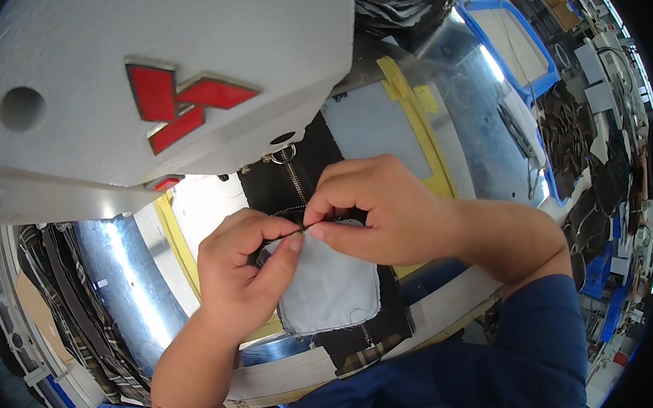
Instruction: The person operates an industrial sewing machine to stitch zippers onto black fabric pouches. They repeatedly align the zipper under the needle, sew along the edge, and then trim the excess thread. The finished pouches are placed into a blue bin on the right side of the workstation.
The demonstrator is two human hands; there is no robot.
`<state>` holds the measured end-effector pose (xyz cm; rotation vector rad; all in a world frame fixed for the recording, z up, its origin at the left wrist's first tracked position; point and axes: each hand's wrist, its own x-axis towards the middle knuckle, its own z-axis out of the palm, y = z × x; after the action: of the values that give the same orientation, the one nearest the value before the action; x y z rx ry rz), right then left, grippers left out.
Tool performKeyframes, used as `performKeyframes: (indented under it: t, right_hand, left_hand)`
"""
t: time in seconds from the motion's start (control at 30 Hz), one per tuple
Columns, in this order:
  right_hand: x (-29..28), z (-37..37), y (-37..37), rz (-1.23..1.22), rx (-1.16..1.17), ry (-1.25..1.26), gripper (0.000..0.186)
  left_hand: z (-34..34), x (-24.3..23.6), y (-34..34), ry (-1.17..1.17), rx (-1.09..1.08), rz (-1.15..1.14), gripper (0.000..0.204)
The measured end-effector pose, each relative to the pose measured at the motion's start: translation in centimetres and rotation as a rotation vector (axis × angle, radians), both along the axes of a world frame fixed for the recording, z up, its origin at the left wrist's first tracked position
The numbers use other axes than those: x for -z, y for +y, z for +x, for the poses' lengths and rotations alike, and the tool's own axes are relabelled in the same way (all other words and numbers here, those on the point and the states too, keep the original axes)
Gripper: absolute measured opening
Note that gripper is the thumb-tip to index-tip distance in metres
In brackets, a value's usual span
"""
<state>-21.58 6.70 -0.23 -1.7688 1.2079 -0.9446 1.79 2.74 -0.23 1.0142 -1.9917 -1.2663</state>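
A long black fabric strip (318, 147) with a metal zipper (291, 174) lies below the white machine head. Over its near part rests a light grey pocket cloth (329, 292) with a stitched dark border. My left hand (246, 260) is closed, thumb and forefinger pinching the pocket cloth's dark far edge. Right beside it, nearly touching, my right hand (380, 207) pinches the same edge between thumb and fingertips. The exact bit of edge held is mostly hidden by the fingertips. A metal ring (284, 154) sits at the zipper's far end.
The white machine head (198, 30) with red emblem fills the upper left, close above my hands. Yellow strips (420, 124) border the work plate. Dark and plaid fabric pieces (81, 300) hang at left; a dark cloth stack (403, 2) and blue-framed tray (513, 43) stand far right.
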Motion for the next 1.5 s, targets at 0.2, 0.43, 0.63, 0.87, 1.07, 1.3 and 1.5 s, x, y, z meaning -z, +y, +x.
performKeyframes:
  t: [0.2, 0.43, 0.63, 0.87, 1.07, 1.3, 1.5]
  right_hand:
    - [0.1, -0.3, -0.3, 0.092, -0.014, -0.041, 0.013]
    - [0.2, 0.0, -0.3, 0.048, 0.005, 0.055, 0.011]
    - [1.3, 0.2, -0.8, -0.17, 0.061, 0.231, 0.008]
    - [2.4, 0.4, -3.4, -0.163, 0.14, 0.466, 0.018]
    - [0.8, -0.7, -7.5, -0.04, 0.106, 0.602, 0.029]
    - [0.5, -1.6, -8.4, 0.056, 0.044, 0.618, 0.032]
    - [0.3, -1.9, -8.6, 0.08, 0.028, 0.547, 0.028]
  left_hand:
    - [0.3, 0.6, -0.3, 0.024, 0.004, 0.075, 0.007]
    - [0.2, 0.8, -0.2, 0.004, -0.017, 0.094, 0.008]
    - [-0.3, 1.1, -0.6, -0.092, -0.109, -0.167, 0.011]
    - [-0.6, 1.0, -2.9, -0.362, -0.195, -0.136, 0.018]
    - [-0.1, 3.0, -7.6, -0.387, -0.109, -0.286, 0.025]
    - [0.7, 3.6, -8.7, -0.521, 0.017, -0.21, 0.03]
    - [1.4, 4.9, -9.8, -0.539, 0.08, -0.686, 0.03]
